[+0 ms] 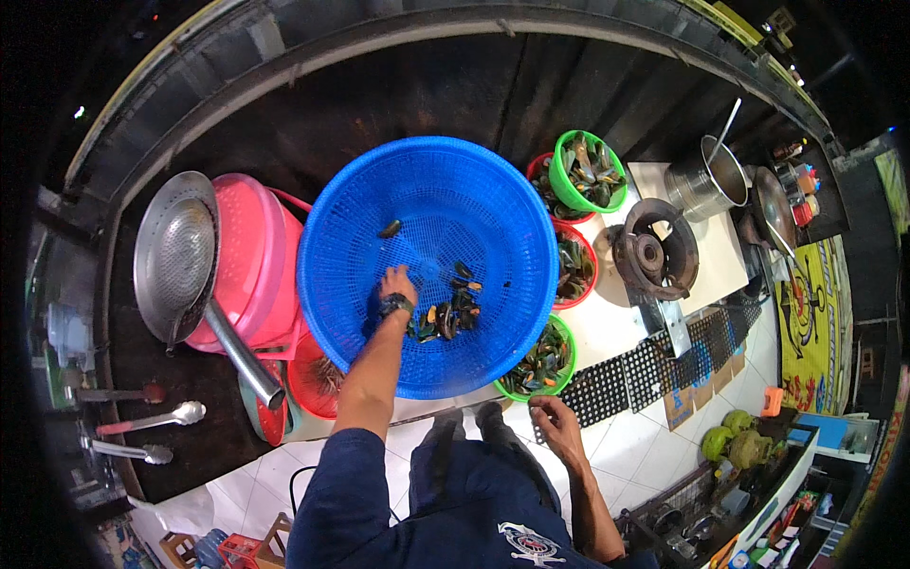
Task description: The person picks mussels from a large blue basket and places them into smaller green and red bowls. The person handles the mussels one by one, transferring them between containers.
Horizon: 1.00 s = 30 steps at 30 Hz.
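Observation:
A large blue plastic basket holds a loose group of mussels low in it and a lone mussel higher up. My left hand, a watch on its wrist, reaches inside, left of the group; its fingertips are partly hidden, so its hold cannot be told. My right hand is by the rim of a green basket filled with mussels, fingers bent; whether it touches the rim or holds anything is unclear. Another green basket and a red basket, both with mussels, stand to the right.
On the left, a perforated metal pan lies against pink plastic baskets. A red basket sits near the front edge. At the right are a gas burner, a steel pot with a utensil, and a wok.

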Available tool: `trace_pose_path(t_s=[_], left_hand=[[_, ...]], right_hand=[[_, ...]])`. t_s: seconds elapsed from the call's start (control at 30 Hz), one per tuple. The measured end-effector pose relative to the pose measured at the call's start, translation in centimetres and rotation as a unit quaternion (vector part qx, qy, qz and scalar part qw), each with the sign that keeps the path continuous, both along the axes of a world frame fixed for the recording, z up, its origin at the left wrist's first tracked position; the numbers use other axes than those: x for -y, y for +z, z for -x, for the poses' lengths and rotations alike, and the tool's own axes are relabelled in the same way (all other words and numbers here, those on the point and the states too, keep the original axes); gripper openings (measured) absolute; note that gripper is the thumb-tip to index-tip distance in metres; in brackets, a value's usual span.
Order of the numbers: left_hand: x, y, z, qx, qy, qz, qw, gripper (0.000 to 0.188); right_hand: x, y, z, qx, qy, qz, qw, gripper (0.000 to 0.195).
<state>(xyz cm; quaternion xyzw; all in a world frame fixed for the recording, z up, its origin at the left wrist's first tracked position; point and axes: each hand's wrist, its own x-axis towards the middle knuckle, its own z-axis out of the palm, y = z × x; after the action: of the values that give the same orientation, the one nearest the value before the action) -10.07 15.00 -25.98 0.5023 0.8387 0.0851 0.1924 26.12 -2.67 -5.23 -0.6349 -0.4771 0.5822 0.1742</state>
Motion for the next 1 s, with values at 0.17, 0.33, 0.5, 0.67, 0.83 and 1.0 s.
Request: trace_pose_path(t_s=[0.17,0.33,0.5,0.67,0.83,1.0], left_hand=[[-1.5,-2.7,2.7,-0.06,-0.043,0.074,0.995,0.039],[-3.1,0.5,0.8,0.197,0.038,0.117,0.973,0.031],[0.4,8.9,-3.3,0.711,0.133,-0.082,0.686,0.023],[7.3,22.1,-12.0,0.784,0.107,-0.117,0.6,0.02],[12.3,24.1,-16.7,0.614,0.016,-0.147,0.775,0.024],[13.5,28.7,-18.5,0.445,-0.11,-0.157,0.875,0.036]], right_hand=[[1.5,-2.7,-0.3,-0.029,-0.024,0.017,0.999,0.025],[0.6,-2.3,0.6,-0.044,0.004,0.039,0.998,0.021],[-3.7,0.9,3.6,-0.094,0.001,-0.067,0.993,0.021],[-7.8,6.6,5.8,-0.169,-0.079,-0.137,0.973,0.024],[-8.7,8.1,4.5,-0.128,-0.002,-0.14,0.982,0.024],[-7.6,9.0,1.0,-0.021,0.166,-0.367,0.915,0.024]])
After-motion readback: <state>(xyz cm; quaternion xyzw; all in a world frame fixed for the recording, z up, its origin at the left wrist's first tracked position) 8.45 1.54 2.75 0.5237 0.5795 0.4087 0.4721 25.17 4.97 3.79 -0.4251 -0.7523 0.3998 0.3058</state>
